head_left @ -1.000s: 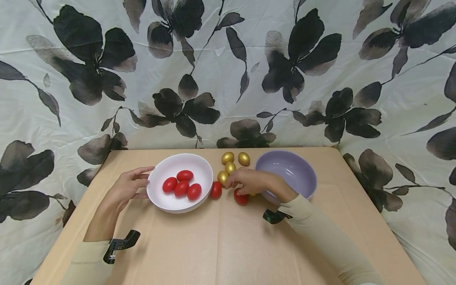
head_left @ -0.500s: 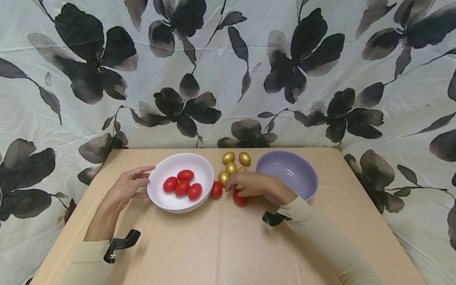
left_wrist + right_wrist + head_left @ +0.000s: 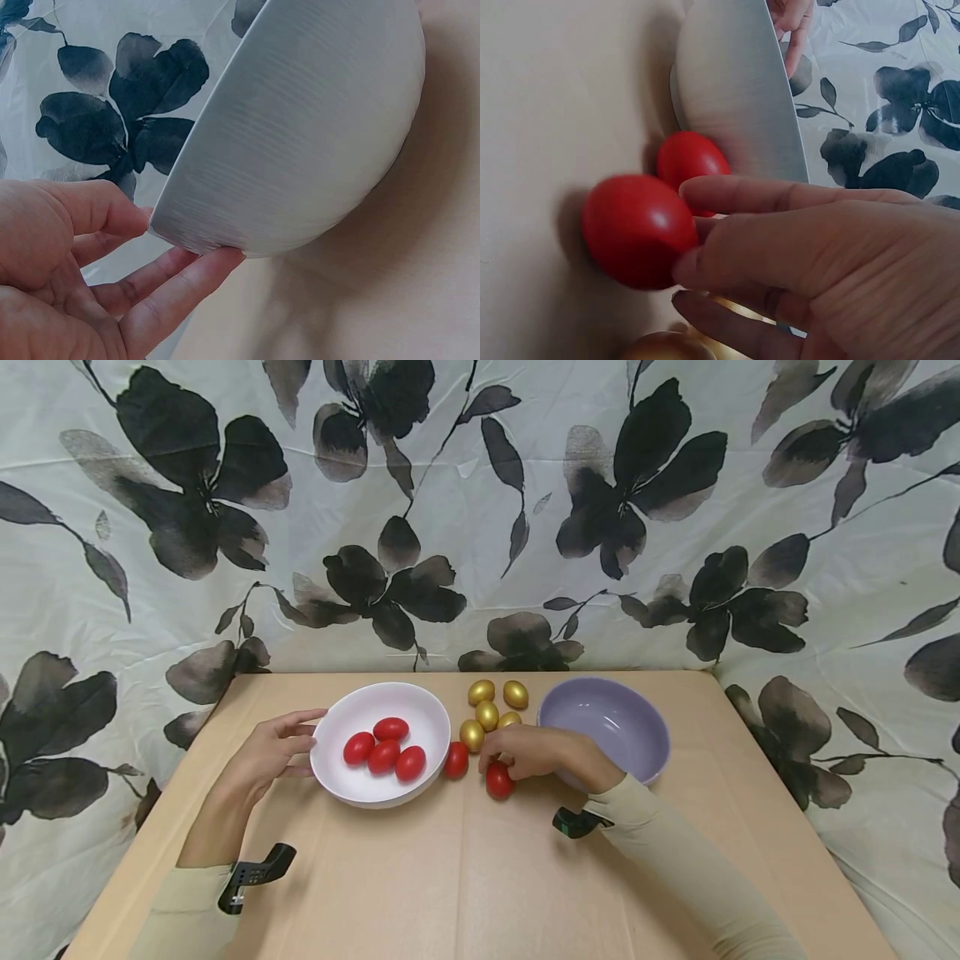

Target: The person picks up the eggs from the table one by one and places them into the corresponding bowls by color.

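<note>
My left hand point(image 3: 266, 756) touches the left side of a white bowl point(image 3: 322, 781). Its fairly straight fingers meet the rim and outer wall in the left wrist view. Several red eggs point(image 3: 383, 757) lie inside the bowl. Between the two bowls, my right hand point(image 3: 540, 752) has fingertips and thumb at a red egg point(image 3: 500, 781) on the table, pinching it from behind. That egg point(image 3: 637, 232) looks large in the right wrist view, with the thumb against it. Another red egg point(image 3: 456, 761) stands beside the white bowl's right side.
Several gold eggs point(image 3: 487, 716) cluster behind my right hand. A purple bowl point(image 3: 603, 714) stands at the back right, partly covered by my right wrist. The wooden table point(image 3: 450, 877) ends at a floral cloth point(image 3: 510, 510) hanging behind it.
The red egg at my right hand has shifted slightly left and toward me, and more of it shows. My left hand and the white bowl have stayed in place.
</note>
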Demonstrator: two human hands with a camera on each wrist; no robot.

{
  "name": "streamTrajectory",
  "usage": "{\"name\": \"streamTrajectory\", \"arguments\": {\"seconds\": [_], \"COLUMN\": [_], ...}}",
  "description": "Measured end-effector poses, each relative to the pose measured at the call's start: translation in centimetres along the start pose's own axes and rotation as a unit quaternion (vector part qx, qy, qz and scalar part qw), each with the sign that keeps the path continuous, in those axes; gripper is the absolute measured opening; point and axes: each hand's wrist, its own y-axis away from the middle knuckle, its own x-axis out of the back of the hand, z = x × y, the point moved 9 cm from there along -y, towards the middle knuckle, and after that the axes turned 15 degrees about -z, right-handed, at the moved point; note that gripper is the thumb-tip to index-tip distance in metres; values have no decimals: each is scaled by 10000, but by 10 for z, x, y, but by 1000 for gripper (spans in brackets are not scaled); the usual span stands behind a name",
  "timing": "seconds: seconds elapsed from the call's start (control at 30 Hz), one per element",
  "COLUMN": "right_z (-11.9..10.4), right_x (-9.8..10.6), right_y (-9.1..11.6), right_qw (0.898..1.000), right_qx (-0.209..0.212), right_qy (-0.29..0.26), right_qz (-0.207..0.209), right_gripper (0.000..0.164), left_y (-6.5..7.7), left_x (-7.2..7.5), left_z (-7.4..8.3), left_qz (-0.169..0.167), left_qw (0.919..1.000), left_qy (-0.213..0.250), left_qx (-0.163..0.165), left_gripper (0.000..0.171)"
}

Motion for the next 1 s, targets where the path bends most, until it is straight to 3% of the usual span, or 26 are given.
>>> {"name": "streamTrajectory", "arguments": {"seconds": [1.0], "right_z": [-6], "right_x": [-1], "right_y": [-8], "right_qw": [9984], "right_qx": [9], "right_qy": [557], "right_qz": [98], "right_gripper": [26], "left_y": [-1], "left_x": [0], "left_z": [-1], "left_qz": [5], "left_qw": [10000], "left_qy": [14], "left_qx": [-37], "left_gripper": [56]}}
